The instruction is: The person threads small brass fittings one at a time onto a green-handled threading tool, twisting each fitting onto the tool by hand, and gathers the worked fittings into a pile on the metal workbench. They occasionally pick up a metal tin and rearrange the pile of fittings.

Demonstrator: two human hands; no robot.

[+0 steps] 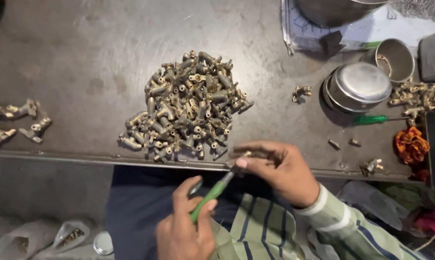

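Dark steel bench, scuffed, front lip running across the head view, person seated tight against it with lap below the edge.

Left hand: grip closed around a green-handled screwdriver, shaft angled up and right toward the other hand. Right hand: fingers pinched on a small brass fitting, held just off the bench lip so the driver tip can meet it. Tip-to-part contact is hidden by the thumb, probably touching, can't confirm.

Main pile of brass fittings sits dead centre, right beside the right hand, so short reach for the next piece. Separate smaller group of fittings at far left, well apart from the pile; looks like sorted stock kept away from the rest.

Containers, right side:
- open steel cup, a few small brass bits visible inside
- steel bowl turned upside down, contents hidden if any
- large steel vessel at top edge on a sheet of paper, inside not visible

Second green screwdriver lies flat beside the bowl. More loose fittings by the cup. Orange rag at right edge.
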